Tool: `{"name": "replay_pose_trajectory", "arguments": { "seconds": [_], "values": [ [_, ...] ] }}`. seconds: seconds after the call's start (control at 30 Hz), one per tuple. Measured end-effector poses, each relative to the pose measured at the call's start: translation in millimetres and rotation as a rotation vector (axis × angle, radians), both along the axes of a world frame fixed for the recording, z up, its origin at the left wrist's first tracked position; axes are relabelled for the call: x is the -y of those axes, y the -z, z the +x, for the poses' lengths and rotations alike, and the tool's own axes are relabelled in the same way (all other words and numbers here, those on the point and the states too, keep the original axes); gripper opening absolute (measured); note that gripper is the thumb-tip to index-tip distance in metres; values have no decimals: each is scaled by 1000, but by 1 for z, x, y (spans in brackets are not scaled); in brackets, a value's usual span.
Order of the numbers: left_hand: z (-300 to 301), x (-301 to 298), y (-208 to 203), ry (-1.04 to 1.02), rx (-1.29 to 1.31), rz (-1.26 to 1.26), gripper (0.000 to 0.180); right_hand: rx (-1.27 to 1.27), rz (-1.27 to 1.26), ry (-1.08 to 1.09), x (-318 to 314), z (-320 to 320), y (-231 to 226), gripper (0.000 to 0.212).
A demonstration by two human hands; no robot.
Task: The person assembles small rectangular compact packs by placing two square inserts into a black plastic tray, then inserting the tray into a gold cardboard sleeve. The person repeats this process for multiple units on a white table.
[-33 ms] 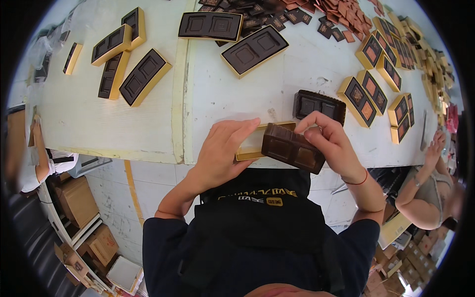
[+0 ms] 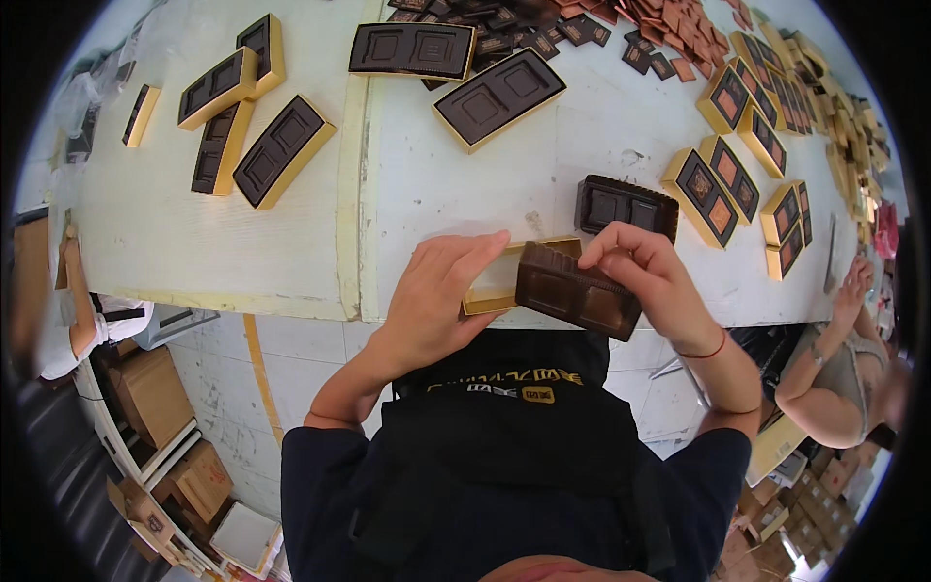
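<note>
One bare box (image 2: 490,300), two loose trays (image 2: 572,291), seven boxes (image 2: 277,58) with empty trays (image 2: 284,145); filled boxes (image 2: 684,206) and squares (image 2: 674,29) are too crowded to count.

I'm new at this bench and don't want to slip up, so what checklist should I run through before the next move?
1. Left hand steadying the shallow gold-coloured rectangular box: ok, holding its left end.
2. Right hand gripping the glossy brown two-section plastic tray: ok, fingers at its upper edge.
3. Tray lying flat inside the box: not ok, it is tilted across the box's right end.
4. Box interior clear: cannot tell, the tray hides its right part.
5. Spare dark-brown plastic tray apart from the held one: ok, beyond it on the white table.
</note>
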State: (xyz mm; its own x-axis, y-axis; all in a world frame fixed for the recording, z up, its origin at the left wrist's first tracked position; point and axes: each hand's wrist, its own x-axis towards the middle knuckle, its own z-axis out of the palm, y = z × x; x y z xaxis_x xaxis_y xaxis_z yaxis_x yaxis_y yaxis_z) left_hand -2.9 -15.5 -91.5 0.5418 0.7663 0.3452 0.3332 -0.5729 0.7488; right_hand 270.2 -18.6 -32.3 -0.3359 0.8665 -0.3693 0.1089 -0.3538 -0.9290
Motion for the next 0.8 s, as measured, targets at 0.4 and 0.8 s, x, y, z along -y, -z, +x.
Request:
{"name": "replay_pose_trajectory", "arguments": {
  "seconds": [0.4,0.8],
  "values": [
    [7,0,1,90,61,-29,90,613,984,-7,-10,-46,19,19],
    [7,1,3,117,-120,22,78,515,912,-50,-6,-61,30,31]
  ]
}}
